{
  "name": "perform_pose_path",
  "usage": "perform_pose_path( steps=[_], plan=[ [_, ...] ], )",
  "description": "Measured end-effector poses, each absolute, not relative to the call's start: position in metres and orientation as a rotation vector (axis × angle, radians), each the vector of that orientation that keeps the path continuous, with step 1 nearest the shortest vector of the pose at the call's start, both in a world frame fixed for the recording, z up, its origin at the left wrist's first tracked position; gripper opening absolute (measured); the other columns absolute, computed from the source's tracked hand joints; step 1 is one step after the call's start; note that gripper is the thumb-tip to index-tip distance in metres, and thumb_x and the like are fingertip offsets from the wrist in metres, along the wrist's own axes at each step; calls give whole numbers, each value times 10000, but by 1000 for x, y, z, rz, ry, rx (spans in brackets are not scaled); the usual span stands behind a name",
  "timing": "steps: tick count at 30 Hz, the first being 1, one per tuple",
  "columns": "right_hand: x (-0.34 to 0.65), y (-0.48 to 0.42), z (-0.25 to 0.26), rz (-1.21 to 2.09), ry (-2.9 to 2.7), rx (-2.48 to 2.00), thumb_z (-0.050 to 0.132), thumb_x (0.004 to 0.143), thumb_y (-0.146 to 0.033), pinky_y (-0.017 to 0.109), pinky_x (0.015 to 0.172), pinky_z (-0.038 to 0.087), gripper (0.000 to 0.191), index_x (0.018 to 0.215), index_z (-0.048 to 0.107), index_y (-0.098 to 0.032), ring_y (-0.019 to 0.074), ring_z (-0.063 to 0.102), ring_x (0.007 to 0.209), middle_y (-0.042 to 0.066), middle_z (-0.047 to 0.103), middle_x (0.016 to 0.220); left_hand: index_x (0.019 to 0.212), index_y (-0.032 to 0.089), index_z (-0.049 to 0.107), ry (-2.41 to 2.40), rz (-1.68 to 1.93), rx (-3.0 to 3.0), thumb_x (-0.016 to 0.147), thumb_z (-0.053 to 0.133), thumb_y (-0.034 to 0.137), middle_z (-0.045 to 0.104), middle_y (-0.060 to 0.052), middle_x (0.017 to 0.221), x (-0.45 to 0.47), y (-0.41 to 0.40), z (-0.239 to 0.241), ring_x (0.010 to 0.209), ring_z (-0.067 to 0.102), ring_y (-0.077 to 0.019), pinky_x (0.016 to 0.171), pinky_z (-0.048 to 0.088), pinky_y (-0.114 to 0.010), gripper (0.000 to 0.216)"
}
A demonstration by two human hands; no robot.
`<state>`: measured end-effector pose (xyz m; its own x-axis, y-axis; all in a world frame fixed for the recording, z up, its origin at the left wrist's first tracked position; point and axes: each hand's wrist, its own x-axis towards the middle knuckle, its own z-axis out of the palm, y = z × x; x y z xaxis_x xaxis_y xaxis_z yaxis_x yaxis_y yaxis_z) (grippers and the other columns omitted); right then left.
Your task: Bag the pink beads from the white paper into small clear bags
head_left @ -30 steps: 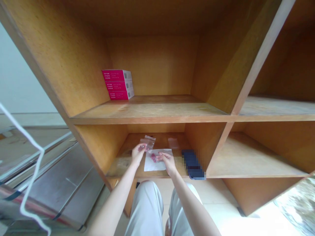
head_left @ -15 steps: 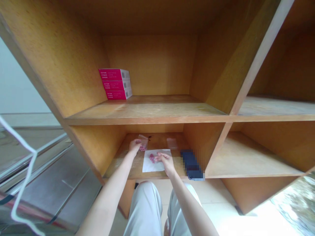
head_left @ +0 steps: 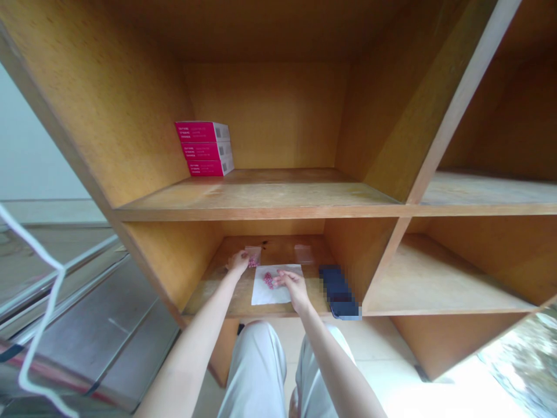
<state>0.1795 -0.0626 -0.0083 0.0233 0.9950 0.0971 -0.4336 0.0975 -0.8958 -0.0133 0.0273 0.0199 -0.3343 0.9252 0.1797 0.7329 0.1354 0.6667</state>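
On the lower shelf (head_left: 217, 296) lies a white sheet of paper (head_left: 274, 290) with a small heap of pink beads (head_left: 268, 280) on it. My right hand (head_left: 292, 284) rests on the paper with its fingertips pinched together at the beads. My left hand (head_left: 239, 262) is left of the paper, closed on a small clear plastic bag (head_left: 253, 256) that has pink beads in it and sits low over the shelf. A second, empty clear bag (head_left: 303, 253) lies behind the paper.
A dark blue flat object (head_left: 338, 290), partly blurred, lies at the shelf's right side. Three stacked pink boxes (head_left: 203, 148) stand on the upper shelf (head_left: 261, 200) against its left wall. White cord (head_left: 39, 302) hangs at the far left. More wooden compartments open to the right.
My left hand has lowered the small bag from above the paper down to the shelf, left of the sheet. My right hand has stayed at the beads.
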Motion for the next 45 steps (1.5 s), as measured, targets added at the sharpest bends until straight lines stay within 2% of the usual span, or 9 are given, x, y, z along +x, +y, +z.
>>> perform_pose_path(
  steps=[3, 5, 7, 15, 32, 35, 38, 42, 45],
  plan=[
    [180, -62, -9, 1315, -924, -810, 630, 643, -381, 322, 641, 487, 293, 787, 645, -127, 175, 621, 556, 68, 678, 655, 839, 202, 620, 2132, 1214, 1684, 726, 490, 237, 613, -97, 1005, -11, 17, 22, 987, 531, -276, 835, 383, -432, 176],
    [179, -62, -10, 1311, -934, -825, 624, 644, -389, 319, 633, 486, 302, 792, 643, -127, 171, 616, 550, 70, 678, 660, 849, 188, 596, 1976, 1537, 1760, 734, 453, 191, 606, -85, 977, -6, 4, 18, 964, 538, -229, 863, 388, -384, 184],
    [179, -61, -11, 1294, -948, -845, 617, 648, -397, 314, 629, 484, 308, 794, 641, -128, 166, 610, 545, 70, 678, 667, 870, 181, 566, 1796, 1675, 1734, 731, 430, 162, 605, -70, 911, 2, -10, 11, 883, 562, -197, 823, 421, -349, 195],
    [178, -61, -14, 1228, -965, -914, 590, 661, -367, 242, 511, 439, 247, 762, 631, -145, 128, 553, 475, 33, 646, 582, 879, 174, 482, 1461, 1476, 1613, 677, 440, 92, 579, -22, 796, 33, -41, -29, 696, 561, -140, 703, 448, -294, 222],
    [171, -58, -16, 1185, -1110, -1033, 528, 665, -331, 233, 446, 404, 207, 718, 617, -152, 130, 510, 423, 15, 608, 527, 963, 182, 423, 1374, 1505, 1497, 707, 450, 125, 550, -9, 812, 26, -38, -40, 736, 545, -128, 749, 427, -302, 264],
    [181, -49, -13, 970, -1143, -1127, 483, 699, -328, 261, 513, 422, 229, 733, 625, -151, 166, 551, 520, 48, 633, 617, 969, 180, 427, 1365, 1526, 1486, 710, 448, 116, 553, -15, 825, 26, -38, -40, 750, 550, -129, 758, 430, -307, 267],
    [199, -36, -7, 586, -1296, -1365, 443, 751, -329, 304, 702, 423, 280, 851, 636, -152, 223, 585, 780, 103, 651, 847, 976, 179, 430, 1357, 1543, 1472, 703, 455, 103, 557, -15, 827, 26, -39, -40, 740, 550, -125, 753, 430, -302, 284],
    [220, -18, -2, 134, -1515, -1832, 435, 780, -287, 388, 905, 297, 455, 1196, 450, -102, 283, 471, 1063, 185, 469, 1214, 973, 179, 430, 1344, 1556, 1454, 703, 469, 118, 561, -13, 810, 26, -40, -39, 736, 547, -123, 755, 421, -298, 279],
    [229, -10, -4, 46, -1650, -2033, 406, 810, -306, 423, 898, 277, 499, 1258, 363, -90, 296, 491, 1031, 212, 390, 1277, 970, 181, 431, 1341, 1551, 1448, 706, 481, 145, 561, -15, 823, 27, -41, -36, 755, 545, -127, 764, 417, -298, 271]
  ],
)
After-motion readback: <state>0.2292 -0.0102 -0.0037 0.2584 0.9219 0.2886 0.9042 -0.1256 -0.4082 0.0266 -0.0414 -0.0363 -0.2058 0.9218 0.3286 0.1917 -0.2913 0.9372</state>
